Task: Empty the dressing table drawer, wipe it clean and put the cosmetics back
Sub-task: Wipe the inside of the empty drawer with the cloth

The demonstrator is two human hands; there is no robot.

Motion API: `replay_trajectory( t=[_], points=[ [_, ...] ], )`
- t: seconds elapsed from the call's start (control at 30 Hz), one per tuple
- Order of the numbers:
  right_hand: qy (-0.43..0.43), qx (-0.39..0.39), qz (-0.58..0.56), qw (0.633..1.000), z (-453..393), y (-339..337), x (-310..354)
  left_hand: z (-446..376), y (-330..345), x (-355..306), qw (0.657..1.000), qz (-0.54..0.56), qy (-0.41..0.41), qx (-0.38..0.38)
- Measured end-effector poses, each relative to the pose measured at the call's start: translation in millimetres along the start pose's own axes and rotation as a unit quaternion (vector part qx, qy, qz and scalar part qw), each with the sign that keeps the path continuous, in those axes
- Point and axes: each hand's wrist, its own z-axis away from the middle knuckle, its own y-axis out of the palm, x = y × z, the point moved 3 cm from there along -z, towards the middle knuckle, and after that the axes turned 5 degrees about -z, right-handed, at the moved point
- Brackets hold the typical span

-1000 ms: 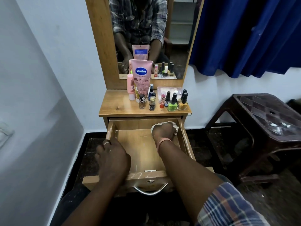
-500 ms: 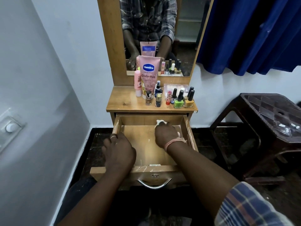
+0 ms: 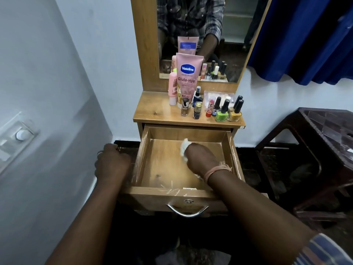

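An open wooden drawer [image 3: 158, 165] juts from a dressing table [image 3: 152, 111]. The right hand [image 3: 200, 157] grips a white cloth [image 3: 185, 148], pressed on the drawer floor near the back. The left hand [image 3: 111, 163], curled, hangs beside the drawer's left wall. Cosmetics [image 3: 221, 111] stand along the table's back edge.
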Motion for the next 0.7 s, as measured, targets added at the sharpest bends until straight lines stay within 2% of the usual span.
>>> replay_trajectory(
  t=[0.1, 0.2, 0.27, 0.33, 0.43, 0.57, 0.63, 0.7],
  points=[
    [-0.071, 0.065, 0.002, 0.995, 1, 10, 21, 2, 6, 4, 0.999, 0.019, -0.003, 0.039],
    [0.002, 0.069, -0.019, 0.997, -16, 2, 14, 11, 8, 2, 0.999, 0.013, 0.026, 0.03],
    [0.033, 0.018, -0.021, 0.999, -30, 3, 12, 15, 7, 1, 0.999, 0.008, 0.04, 0.016],
    [-0.019, -0.015, -0.008, 1.0, -40, 13, 28, 14, 7, 1, 0.999, 0.013, 0.034, 0.031],
    [-0.094, 0.007, 0.018, 0.995, -50, 33, 58, 5, 13, 8, 0.996, 0.022, 0.008, 0.08],
    [-0.045, 0.005, -0.028, 0.999, -67, 40, 78, -4, 21, 15, 0.995, 0.023, 0.011, 0.099],
    [-0.06, 0.018, -0.044, 0.997, -68, 37, 82, 2, 15, 8, 0.994, 0.018, 0.021, 0.102],
    [-0.1, 0.073, -0.046, 0.991, -66, 29, 80, 2, 17, 8, 0.994, 0.012, 0.021, 0.108]
  ],
)
